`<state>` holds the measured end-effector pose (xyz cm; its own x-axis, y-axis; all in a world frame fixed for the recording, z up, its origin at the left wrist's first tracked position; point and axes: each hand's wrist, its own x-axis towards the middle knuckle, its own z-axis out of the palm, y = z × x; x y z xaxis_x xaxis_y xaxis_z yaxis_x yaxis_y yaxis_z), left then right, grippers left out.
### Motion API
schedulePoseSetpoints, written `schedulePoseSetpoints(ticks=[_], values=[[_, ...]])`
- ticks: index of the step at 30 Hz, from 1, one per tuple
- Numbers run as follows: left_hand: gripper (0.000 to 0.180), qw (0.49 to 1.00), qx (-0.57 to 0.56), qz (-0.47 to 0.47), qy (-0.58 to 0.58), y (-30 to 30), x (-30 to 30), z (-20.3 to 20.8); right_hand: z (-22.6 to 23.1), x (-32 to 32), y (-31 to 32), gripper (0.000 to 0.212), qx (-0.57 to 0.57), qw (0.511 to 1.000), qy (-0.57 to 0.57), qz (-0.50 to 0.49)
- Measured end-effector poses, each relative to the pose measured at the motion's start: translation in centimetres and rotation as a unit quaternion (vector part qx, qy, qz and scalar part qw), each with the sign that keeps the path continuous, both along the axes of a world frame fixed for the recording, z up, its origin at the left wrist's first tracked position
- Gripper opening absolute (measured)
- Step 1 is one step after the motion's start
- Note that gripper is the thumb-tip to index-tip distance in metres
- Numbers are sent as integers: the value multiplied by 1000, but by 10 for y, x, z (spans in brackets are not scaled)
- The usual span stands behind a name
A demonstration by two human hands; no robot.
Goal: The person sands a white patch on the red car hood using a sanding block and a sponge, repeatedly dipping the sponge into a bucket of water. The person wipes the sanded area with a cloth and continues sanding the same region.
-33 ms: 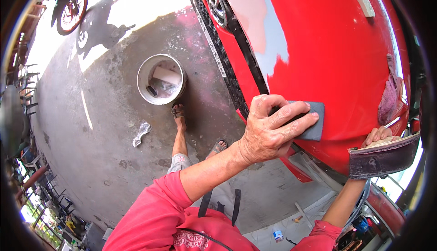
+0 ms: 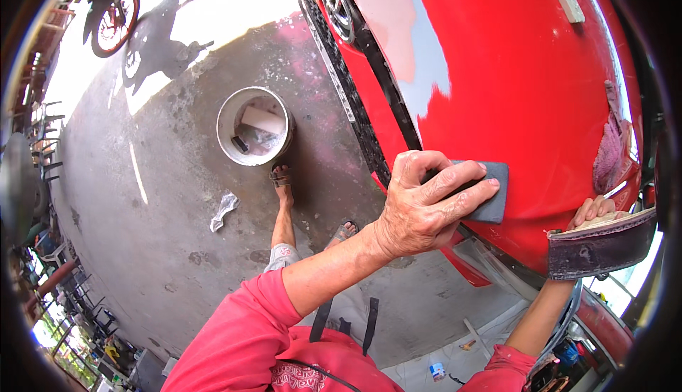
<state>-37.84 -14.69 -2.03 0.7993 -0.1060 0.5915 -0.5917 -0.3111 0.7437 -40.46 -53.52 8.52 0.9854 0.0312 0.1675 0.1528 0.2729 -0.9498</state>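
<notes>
Broadly, a stained grey concrete floor (image 2: 170, 250) spreads out beside a glossy red car (image 2: 511, 94), whose panel shows a pale grey and pinkish patch along the front edge. A dark motorcycle (image 2: 112, 23) with a red-rimmed wheel stands at the upper left. A round white bucket (image 2: 226, 115) sits on the floor near the person's foot. The left hand (image 2: 426, 211) is over the car's front corner; its fingers bend narrowly over a flat grey rectangular block (image 2: 495, 197), which lies against the red panel. Farther right, the right hand (image 2: 593, 209) touches the car, partly covered by a dark curved object (image 2: 600, 250); whether its fingers hold anything cannot be told. Just beyond lies a crumpled mauve cloth (image 2: 609, 154), and higher up, a small whitish oblong block (image 2: 567, 0).
</notes>
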Motion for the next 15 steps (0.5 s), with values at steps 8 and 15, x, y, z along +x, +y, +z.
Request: schedulePoseSetpoints(ticks=[8,15], values=[[63,999,28,-36,-23,-1,-21,-5,1,5,-11,28,-22,999,-12,36],[62,997,37,-46,-48,0,-37,-9,-7,4,-13,27,-45,998,-27,-17]])
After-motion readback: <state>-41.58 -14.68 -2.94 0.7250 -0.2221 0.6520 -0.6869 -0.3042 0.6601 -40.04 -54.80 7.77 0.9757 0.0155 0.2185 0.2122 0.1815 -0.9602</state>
